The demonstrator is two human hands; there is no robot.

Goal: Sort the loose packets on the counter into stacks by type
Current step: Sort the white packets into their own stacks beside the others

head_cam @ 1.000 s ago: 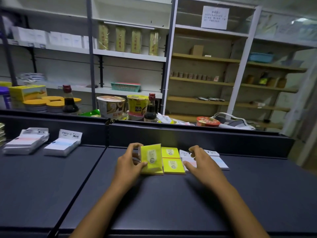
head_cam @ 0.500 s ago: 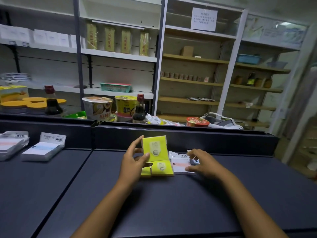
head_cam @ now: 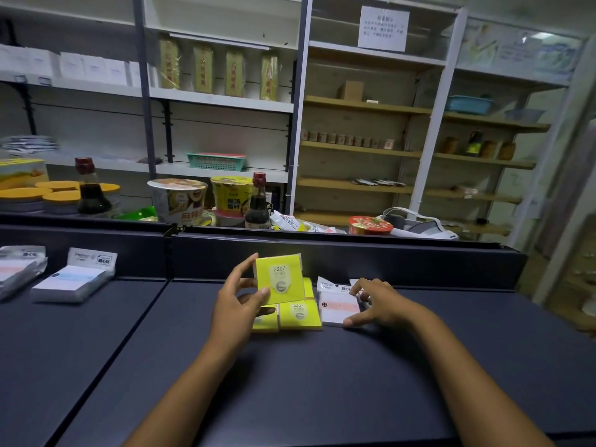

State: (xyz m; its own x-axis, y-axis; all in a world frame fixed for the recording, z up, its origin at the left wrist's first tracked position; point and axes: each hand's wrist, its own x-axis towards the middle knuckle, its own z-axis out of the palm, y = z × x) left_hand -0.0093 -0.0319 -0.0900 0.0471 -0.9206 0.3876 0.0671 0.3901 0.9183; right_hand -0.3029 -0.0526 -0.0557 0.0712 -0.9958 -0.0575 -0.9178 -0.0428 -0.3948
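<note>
My left hand [head_cam: 240,304] holds a yellow packet [head_cam: 280,279] marked 2207 upright, a little above the dark counter [head_cam: 290,382]. Under it, more yellow packets [head_cam: 298,314] lie flat by the counter's back wall. To their right lies a white packet with a pink band [head_cam: 337,306]; my right hand [head_cam: 375,301] rests on its right side with fingers curled around its edges. Two stacks of white packets [head_cam: 72,279] with blue and pink bands sit at the far left of the counter.
A raised dark ledge [head_cam: 322,250] runs behind the counter. Beyond it stand soy sauce bottles [head_cam: 256,204], instant noodle cups [head_cam: 177,200] and yellow-lidded tubs [head_cam: 61,195]. Shelving with boxes and baskets fills the background.
My left hand has lifted the yellow packet off the pile and turned it upright. My right hand has drawn in onto the white pink-banded packet. The view has shifted right.
</note>
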